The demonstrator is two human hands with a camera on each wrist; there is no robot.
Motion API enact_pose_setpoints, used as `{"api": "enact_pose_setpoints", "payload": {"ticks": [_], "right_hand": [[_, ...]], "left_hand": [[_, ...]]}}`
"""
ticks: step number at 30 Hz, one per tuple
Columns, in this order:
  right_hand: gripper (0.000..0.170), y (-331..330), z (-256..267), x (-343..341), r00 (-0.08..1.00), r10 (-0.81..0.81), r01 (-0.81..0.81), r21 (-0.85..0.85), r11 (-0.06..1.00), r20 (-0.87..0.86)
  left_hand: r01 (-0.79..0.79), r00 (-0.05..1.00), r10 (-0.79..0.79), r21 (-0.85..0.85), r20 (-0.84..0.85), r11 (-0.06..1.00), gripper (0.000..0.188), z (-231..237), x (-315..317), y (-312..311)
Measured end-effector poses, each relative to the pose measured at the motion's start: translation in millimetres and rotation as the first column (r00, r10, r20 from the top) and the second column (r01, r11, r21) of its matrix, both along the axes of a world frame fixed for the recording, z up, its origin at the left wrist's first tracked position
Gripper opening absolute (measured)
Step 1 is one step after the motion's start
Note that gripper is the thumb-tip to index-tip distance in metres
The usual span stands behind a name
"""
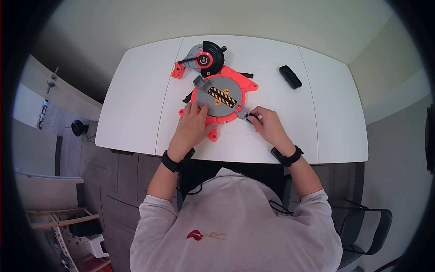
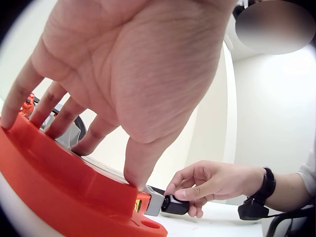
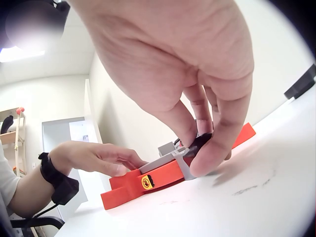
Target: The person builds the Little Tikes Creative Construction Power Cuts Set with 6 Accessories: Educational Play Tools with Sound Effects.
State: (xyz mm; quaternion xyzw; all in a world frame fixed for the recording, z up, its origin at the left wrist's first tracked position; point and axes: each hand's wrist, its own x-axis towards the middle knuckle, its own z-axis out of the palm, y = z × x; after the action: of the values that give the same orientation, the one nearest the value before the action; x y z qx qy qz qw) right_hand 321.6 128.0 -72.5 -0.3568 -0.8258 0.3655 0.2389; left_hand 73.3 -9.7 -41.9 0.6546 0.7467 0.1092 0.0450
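Observation:
A toy mitre saw base lies flat on the table, with an orange-red frame [image 1: 240, 80] and a round grey turntable [image 1: 217, 85] bearing a yellow-and-black striped strip [image 1: 222, 97]. My left hand [image 1: 190, 127] rests on its near left side, fingers spread and fingertips touching the rim. At the turntable's near right, a grey arm [image 1: 241, 110] sticks out past the frame. My right hand [image 1: 270, 126] pinches a black knob [image 2: 176, 205] at the end of that arm, between thumb and fingers. In the right wrist view, the fingers partly hide the knob [image 3: 199, 143].
Behind the base lies the saw head [image 1: 210, 56], with a black blade guard and an orange-red hinge piece [image 1: 178, 70]. A separate black part [image 1: 290, 77] lies at the right on the white table [image 1: 335, 109]. The table's front edge runs close to my body.

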Motion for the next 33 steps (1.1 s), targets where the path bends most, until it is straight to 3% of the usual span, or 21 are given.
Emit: {"api": "enact_pose_setpoints", "payload": {"ticks": [10, 16, 25, 28, 33], "right_hand": [[0.029, 1.5, -1.7, 3.1, 0.999, 0.029, -0.032, 0.083, 0.996, 0.041], [0.029, -0.9, 5.3, 1.3, 0.999, -0.004, 0.006, -0.042, 0.999, 0.039], [0.035, -5.7, 1.6, 4.5, 0.998, 0.016, -0.027, 0.161, 0.987, 0.066], [0.037, -1.5, 1.1, 5.2, 0.991, 0.047, -0.064, 0.138, 0.988, 0.127], [0.036, -0.9, 1.1, 3.4, 0.997, 0.027, -0.036, 0.129, 0.991, 0.068]], "left_hand": [[-0.003, 1.000, 0.003, -0.015, 0.014, 1.000, 0.077, 0.5, 0.0, 0.2], [0.000, 1.000, 0.000, -0.005, 0.012, 1.000, 0.076, -1.2, -0.8, 0.4], [-0.002, 1.000, 0.002, -0.012, 0.001, 1.000, 0.076, -0.5, -0.5, 0.4], [-0.001, 1.000, 0.001, -0.008, 0.007, 1.000, 0.076, -0.9, -0.7, -0.1], [0.006, 1.000, -0.006, 0.006, 0.002, 1.000, 0.076, -2.2, -1.1, -0.2]]}}
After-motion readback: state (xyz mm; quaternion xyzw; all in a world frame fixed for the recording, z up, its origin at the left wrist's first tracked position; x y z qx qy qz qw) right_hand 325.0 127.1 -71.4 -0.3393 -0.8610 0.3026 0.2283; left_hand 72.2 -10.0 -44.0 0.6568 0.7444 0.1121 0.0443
